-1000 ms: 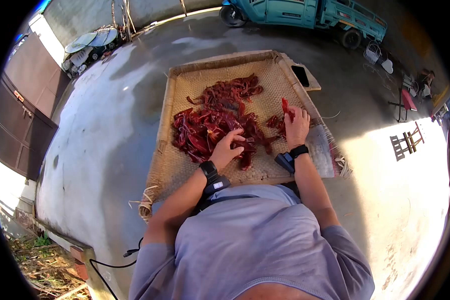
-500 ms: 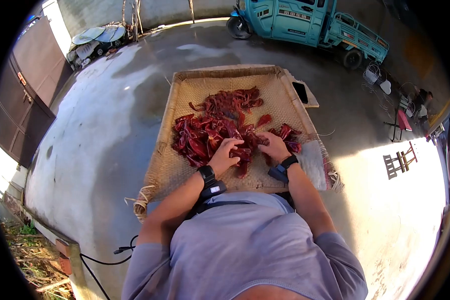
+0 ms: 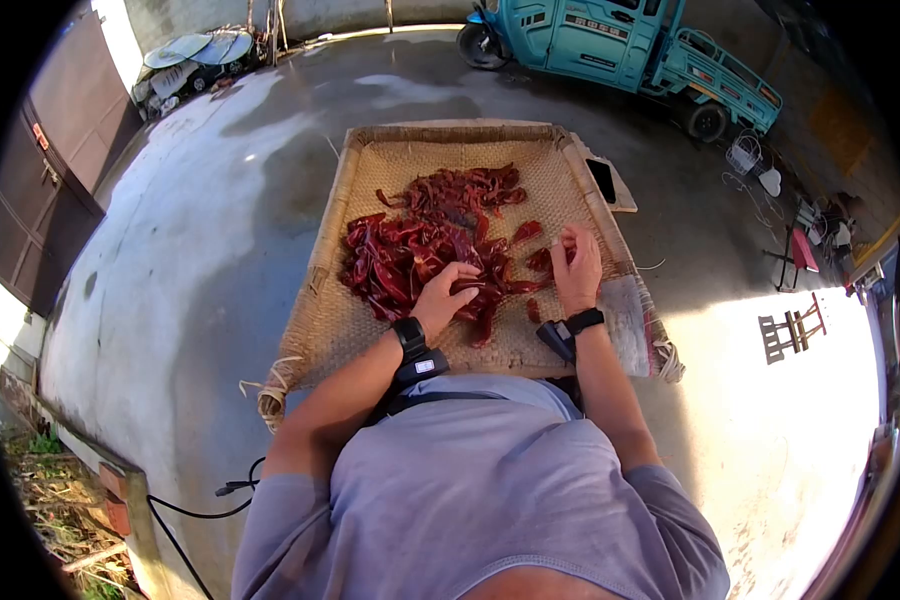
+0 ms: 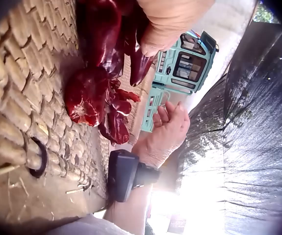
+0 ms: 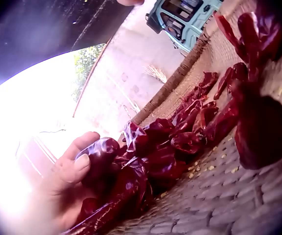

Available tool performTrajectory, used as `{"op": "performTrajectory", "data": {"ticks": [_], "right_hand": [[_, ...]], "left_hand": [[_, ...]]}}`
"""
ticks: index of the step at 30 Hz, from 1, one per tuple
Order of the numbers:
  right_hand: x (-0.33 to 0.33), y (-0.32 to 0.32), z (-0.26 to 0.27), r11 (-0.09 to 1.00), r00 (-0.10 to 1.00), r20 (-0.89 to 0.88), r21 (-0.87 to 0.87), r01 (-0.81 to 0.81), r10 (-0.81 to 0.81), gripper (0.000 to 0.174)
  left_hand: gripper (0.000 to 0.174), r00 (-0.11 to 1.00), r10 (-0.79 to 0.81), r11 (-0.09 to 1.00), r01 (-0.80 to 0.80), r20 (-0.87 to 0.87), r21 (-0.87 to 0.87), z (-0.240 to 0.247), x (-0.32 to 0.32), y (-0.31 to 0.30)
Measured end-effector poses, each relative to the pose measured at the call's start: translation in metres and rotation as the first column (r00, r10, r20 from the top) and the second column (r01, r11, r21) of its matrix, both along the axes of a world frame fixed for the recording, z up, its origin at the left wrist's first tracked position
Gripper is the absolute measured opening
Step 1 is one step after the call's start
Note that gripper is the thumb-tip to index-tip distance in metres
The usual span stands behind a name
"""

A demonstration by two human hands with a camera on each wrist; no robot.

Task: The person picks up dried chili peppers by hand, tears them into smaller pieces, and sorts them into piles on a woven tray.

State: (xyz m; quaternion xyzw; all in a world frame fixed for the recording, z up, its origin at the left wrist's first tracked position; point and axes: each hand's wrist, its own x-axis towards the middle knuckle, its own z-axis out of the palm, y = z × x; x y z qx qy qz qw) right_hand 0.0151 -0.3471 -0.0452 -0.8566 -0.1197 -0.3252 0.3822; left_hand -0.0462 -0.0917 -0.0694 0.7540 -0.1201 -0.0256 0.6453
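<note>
Dried red chili peppers (image 3: 395, 260) lie heaped in a shallow woven tray (image 3: 320, 255). At the heap's near right side, my left hand (image 3: 440, 298) holds a dark red dried chili (image 5: 102, 152), its thumb against the glossy skin in the right wrist view. My right hand (image 3: 578, 272) hovers over the tray's right side, beside a smaller group of chili pieces (image 3: 540, 260). In the left wrist view its fingers are loosely bent, with nothing seen between them. A flatter pile of chili pieces (image 3: 460, 188) spreads behind the heap.
Pale seeds (image 5: 209, 169) are scattered on the weave. A black phone (image 3: 601, 180) lies on a board beyond the tray's right rim. A teal three-wheeled truck (image 3: 590, 45) stands at the back, and a dark cable (image 3: 200, 515) runs along the floor at left.
The right hand went from the right-side pieces in to the heap, then back out to the right. The left hand stayed by the heap. Small chili pieces now lie between the hands.
</note>
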Motion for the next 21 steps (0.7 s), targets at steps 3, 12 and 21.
{"op": "performTrajectory", "data": {"ticks": [3, 12, 21], "right_hand": [[-0.022, 0.032, 0.023, 0.880, 0.808, -0.356, 0.122, -0.458, 0.470, 0.028], [-0.033, 0.044, 0.024, 0.899, 0.773, -0.472, 0.119, -0.421, 0.424, 0.029], [-0.009, -0.026, 0.009, 0.760, 0.902, -0.132, -0.596, 0.260, -0.412, 0.021]], "left_hand": [[0.029, 0.998, -0.030, 0.993, 0.023, -0.054, -0.114, -0.005, 0.002, 0.000], [0.037, 0.994, -0.028, 0.996, 0.019, -0.104, -0.087, -0.004, 0.002, 0.002], [0.031, 0.935, -0.222, 0.882, 0.073, 0.275, 0.465, -0.014, 0.006, 0.003]]}}
